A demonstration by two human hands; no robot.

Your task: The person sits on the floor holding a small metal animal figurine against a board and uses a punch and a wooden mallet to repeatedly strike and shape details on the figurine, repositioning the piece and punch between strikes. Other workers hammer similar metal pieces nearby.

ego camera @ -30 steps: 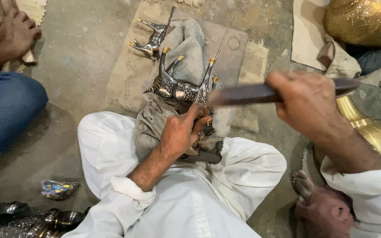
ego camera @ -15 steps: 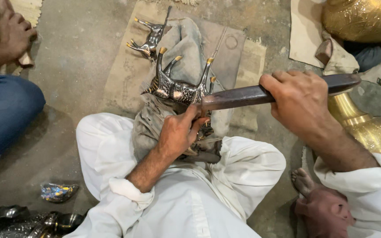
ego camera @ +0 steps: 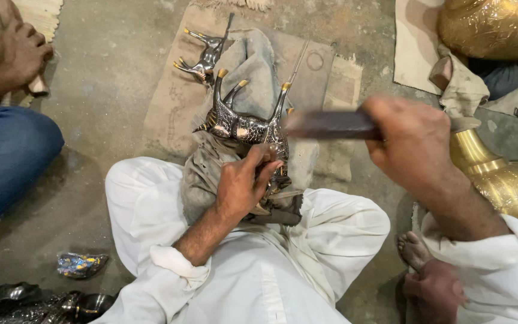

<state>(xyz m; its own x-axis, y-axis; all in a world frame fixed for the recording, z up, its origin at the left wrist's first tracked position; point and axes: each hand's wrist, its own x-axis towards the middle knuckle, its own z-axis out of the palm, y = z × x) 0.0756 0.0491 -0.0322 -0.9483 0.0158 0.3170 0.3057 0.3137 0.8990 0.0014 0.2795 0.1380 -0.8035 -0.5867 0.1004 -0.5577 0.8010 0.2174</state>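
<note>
Since half a second earlier, the long dark flat metal file (ego camera: 331, 125) in my right hand (ego camera: 412, 144) had swung up and leftward, its blurred tip now touching the rear leg of the silver-and-brass animal figurine (ego camera: 244, 123). That hand's fingers were wrapped fully shut round the file's handle end. My left hand (ego camera: 244, 183) had barely shifted; its fingers were curled closed, pinning the figurine upside down against the grey folded cloth (ego camera: 253, 66) draped over my white-trousered lap (ego camera: 307, 240), legs pointing up and away from me.

Beyond the cloth's far edge lay a second silver figurine (ego camera: 202, 57) on a flat brown cardboard sheet (ego camera: 163, 114). Bare concrete floor (ego camera: 103, 78) lay open to the left, up to another person's blue-trousered knee (ego camera: 7, 156) and their hand (ego camera: 22, 51). On the right, room was tight: a large polished brass vase (ego camera: 511, 180) stood just beside my right forearm.
</note>
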